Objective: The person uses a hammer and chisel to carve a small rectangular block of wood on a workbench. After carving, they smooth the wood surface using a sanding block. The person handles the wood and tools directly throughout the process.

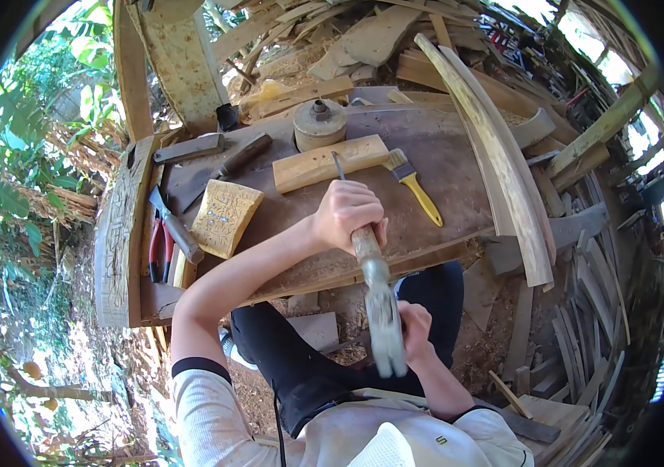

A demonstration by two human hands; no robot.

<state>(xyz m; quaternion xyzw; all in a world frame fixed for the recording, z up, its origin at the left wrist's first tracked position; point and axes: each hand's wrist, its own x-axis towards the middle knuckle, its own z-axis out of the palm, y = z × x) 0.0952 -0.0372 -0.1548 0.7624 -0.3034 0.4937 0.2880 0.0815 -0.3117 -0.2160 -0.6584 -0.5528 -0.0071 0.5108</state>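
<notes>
Fingers of my left hand wrap round a chisel, its thin blade on a long wooden block. In my right hand is a hammer, its pale metal head blurred below the chisel's handle. A yellow-handled brush lies right of the block. To the left are a light carved block, a dark-handled tool, red-handled pliers and a hatchet-like tool.
The worn workbench holds a cylindrical wooden object and long curved planks at the right. Offcuts pile up behind; more strips stand at the lower right. A post rises at the back left, with plants beyond.
</notes>
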